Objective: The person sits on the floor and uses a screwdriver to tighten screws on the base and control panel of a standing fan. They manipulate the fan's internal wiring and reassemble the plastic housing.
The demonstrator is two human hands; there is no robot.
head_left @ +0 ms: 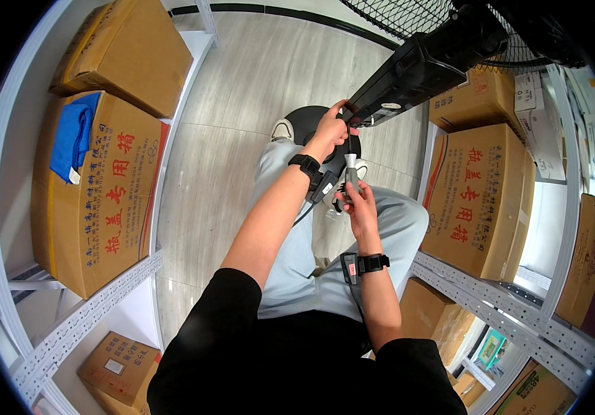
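A black standing fan (415, 76) leans from the upper right toward me, its wire cage (398, 17) at the top edge. My left hand (331, 130) is closed around the lower end of the fan's body, where it narrows. Just below, my right hand (360, 207) grips a small grey brush (351, 177) with a white flared tip pointing up at the fan. Dark bristle-like parts show beside its handle. The fan's round black base (304, 117) rests on the floor by my shoes, partly hidden by my left hand and arm.
White metal shelves (90, 325) flank me on both sides. Large cardboard boxes fill the left shelf (107, 187) and the right shelf (477, 200). A blue cloth (75, 135) lies over one left box. Black bands with small devices and cables are on both wrists.
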